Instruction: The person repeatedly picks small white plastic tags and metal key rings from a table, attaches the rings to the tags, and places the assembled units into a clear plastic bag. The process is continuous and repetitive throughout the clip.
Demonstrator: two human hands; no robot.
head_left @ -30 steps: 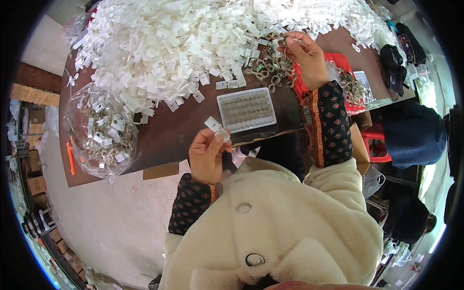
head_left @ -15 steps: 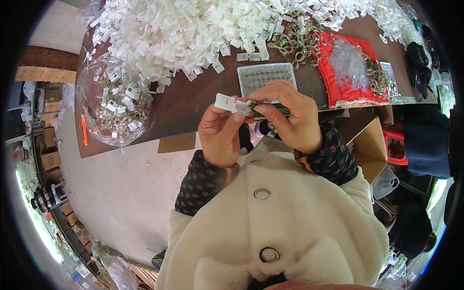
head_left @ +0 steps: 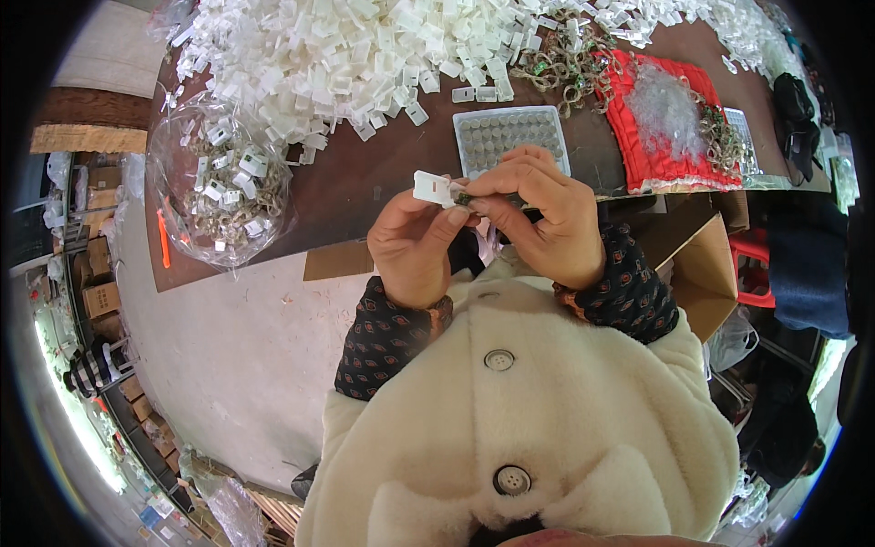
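A white plastic case point(head_left: 431, 188) is pinched between the thumb and fingers of the left hand point(head_left: 410, 244), jutting past the fingertips. At its right end, a small dark piece point(head_left: 463, 198) is held in the narrowed fingertips of the right hand point(head_left: 545, 217). A disc-filled white tray point(head_left: 459, 144) is placed just beyond the right hand.

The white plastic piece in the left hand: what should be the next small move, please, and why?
Probably the right hand should gently guide the small dark part onto the white plastic piece: its fingertips pinch that part right beside the piece, and the left hand holds the piece from the other side. Whether they already touch is unclear.
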